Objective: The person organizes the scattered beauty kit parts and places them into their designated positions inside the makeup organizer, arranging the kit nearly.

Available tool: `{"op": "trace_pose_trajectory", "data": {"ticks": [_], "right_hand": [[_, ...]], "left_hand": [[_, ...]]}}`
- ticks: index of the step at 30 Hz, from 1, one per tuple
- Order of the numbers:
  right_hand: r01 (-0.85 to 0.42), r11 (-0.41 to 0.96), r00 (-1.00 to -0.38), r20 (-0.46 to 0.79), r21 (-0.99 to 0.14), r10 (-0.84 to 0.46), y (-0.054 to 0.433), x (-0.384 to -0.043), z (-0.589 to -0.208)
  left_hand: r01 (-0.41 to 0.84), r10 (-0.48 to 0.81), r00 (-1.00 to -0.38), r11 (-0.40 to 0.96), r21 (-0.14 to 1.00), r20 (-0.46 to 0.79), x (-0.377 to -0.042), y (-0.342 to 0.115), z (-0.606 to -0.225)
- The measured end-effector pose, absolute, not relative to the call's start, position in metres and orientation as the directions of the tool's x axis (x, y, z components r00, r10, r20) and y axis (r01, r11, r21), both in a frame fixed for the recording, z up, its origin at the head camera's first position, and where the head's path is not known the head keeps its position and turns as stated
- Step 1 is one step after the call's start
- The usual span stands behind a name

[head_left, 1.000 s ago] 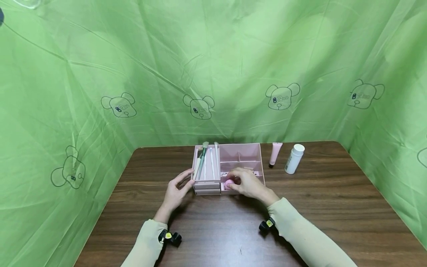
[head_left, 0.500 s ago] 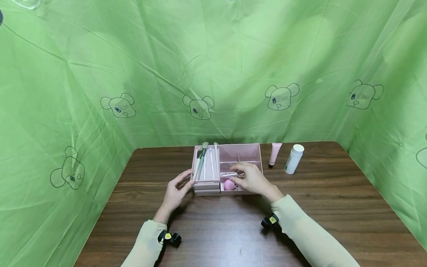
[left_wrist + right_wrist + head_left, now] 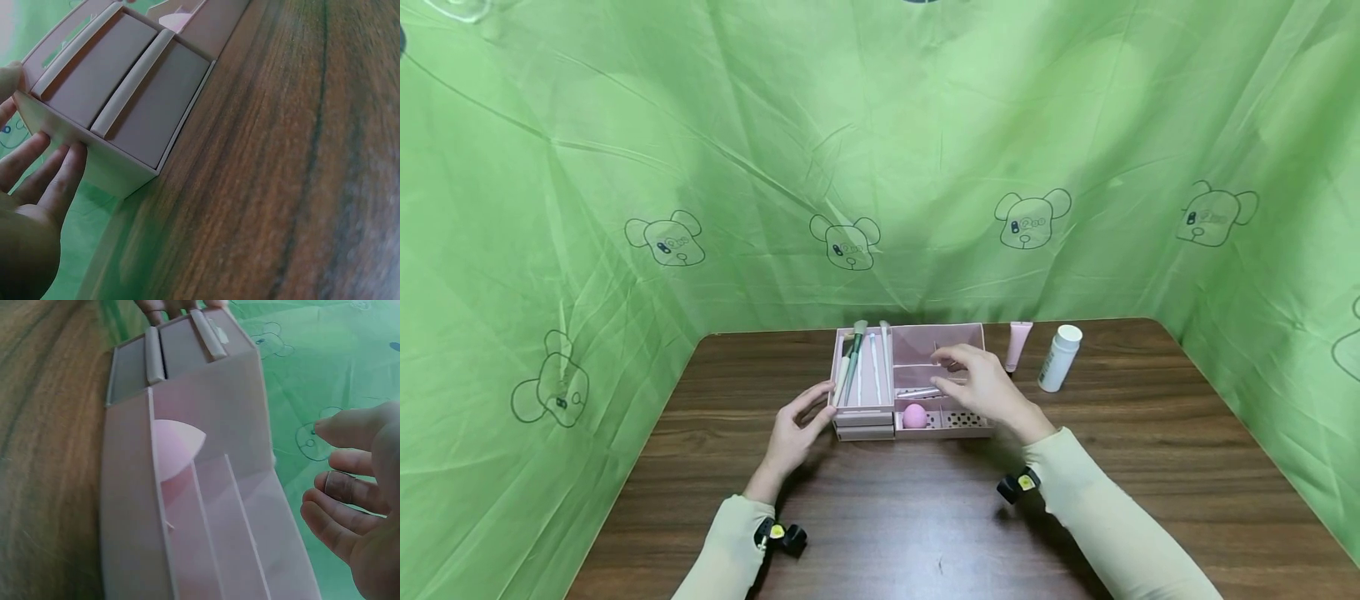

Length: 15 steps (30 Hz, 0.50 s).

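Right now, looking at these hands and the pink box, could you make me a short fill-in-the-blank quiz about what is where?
1. The left hand touches the pink organizer on its ___ side.
2. The sponge in the front compartment is ___ in colour.
3. The right hand hovers with fingers ___, holding nothing.
4. The white bottle stands ___ the organizer, on the table.

Missing words: left; pink; open; outside

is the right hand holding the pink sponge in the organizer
No, the right hand hovers with relaxed fingers over the middle of the organizer, while the pink sponge lies by itself in the front compartment.
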State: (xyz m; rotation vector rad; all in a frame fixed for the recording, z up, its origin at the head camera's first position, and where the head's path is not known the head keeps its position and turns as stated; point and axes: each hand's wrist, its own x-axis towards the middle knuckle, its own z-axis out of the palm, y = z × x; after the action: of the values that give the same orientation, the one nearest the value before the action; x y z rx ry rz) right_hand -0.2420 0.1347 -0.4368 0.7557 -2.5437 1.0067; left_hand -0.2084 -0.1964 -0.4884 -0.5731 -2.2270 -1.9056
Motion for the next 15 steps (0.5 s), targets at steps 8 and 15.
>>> {"op": "trace_pose_trajectory", "data": {"ticks": [8,15], "right_hand": [[-0.554,0.631,-0.821,0.482,-0.543,-0.307,0.149,-0.247,-0.425],[-0.566,0.634,-0.793,0.559,-0.527,-0.243,0.165,-0.251,-0.415]], "left_hand": [[0.381,0.192,-0.915,0.115,0.917,0.356,-0.209,-0.196,-0.488],[0.391,0.189,-0.911,0.111,0.914,0.366,-0.209,-0.196,-0.489]]}}
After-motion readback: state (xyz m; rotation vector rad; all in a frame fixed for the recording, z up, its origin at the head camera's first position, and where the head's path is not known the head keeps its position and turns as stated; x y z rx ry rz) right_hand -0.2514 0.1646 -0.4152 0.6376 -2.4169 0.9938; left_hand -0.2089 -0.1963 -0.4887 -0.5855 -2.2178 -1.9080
